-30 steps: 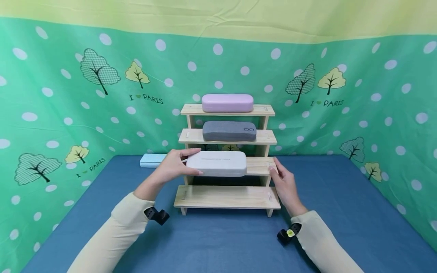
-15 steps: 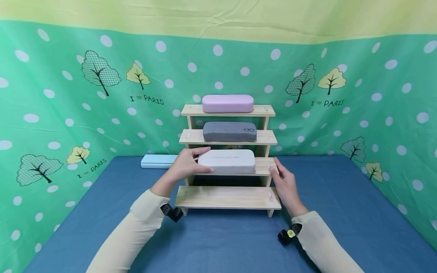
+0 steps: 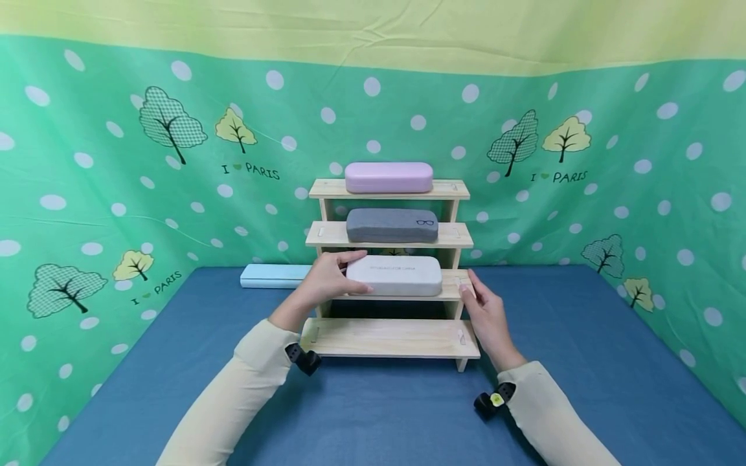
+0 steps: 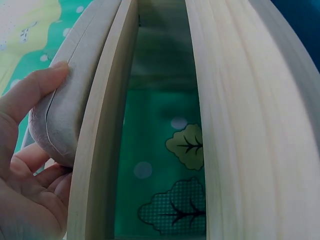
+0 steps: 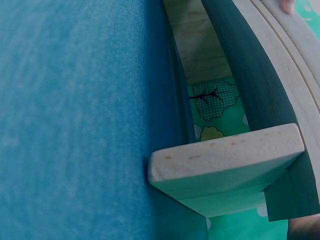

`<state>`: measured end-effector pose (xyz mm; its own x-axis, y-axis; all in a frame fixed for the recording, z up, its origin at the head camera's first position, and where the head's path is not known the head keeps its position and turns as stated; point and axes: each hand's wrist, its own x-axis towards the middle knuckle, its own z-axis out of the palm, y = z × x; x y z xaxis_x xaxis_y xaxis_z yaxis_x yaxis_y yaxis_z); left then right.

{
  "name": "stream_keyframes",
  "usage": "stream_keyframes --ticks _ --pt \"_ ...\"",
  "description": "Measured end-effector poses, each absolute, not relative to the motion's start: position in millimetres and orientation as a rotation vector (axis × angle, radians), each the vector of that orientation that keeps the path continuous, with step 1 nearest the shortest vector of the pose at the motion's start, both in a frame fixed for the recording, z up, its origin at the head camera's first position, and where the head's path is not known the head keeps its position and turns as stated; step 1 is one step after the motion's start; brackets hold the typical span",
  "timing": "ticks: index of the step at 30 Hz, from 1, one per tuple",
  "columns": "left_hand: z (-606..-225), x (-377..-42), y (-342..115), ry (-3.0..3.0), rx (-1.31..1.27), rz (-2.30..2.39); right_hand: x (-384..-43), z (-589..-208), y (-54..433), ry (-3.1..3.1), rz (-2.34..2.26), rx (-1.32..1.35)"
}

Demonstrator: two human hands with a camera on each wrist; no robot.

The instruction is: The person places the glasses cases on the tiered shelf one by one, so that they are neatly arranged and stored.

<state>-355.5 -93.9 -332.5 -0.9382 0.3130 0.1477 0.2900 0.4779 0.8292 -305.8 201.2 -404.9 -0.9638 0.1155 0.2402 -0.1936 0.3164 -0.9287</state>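
Observation:
My left hand [image 3: 328, 279] grips the left end of a white glasses case [image 3: 405, 275], which rests on the second step up of a wooden stepped display rack [image 3: 387, 336]. In the left wrist view the thumb lies along the front of the case [image 4: 75, 95], and other fingers curl behind its end. At the right end of that same step my right hand [image 3: 488, 320] pinches the board's edge. The right wrist view shows mostly the rack's side and lowest board; only a small bit of skin appears at its lower right corner.
Above, a grey glasses case [image 3: 392, 225] with a spectacles mark lies on one step, and a lilac case [image 3: 388, 177] on the top step. A light blue case [image 3: 274, 276] lies on the blue tablecloth [image 3: 373, 414] at left. Behind hangs a green dotted cloth [image 3: 326, 149].
My left hand has moved right with the white glasses case, bringing it from the step's left end to near its middle. The right hand has stayed on the board.

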Motion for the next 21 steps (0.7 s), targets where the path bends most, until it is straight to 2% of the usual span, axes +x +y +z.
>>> stream_keyframes --ticks 21 --pt "-338.0 -359.2 -95.9 2.599 0.624 1.543 -305.8 -403.7 202.2 -2.322 1.691 0.074"
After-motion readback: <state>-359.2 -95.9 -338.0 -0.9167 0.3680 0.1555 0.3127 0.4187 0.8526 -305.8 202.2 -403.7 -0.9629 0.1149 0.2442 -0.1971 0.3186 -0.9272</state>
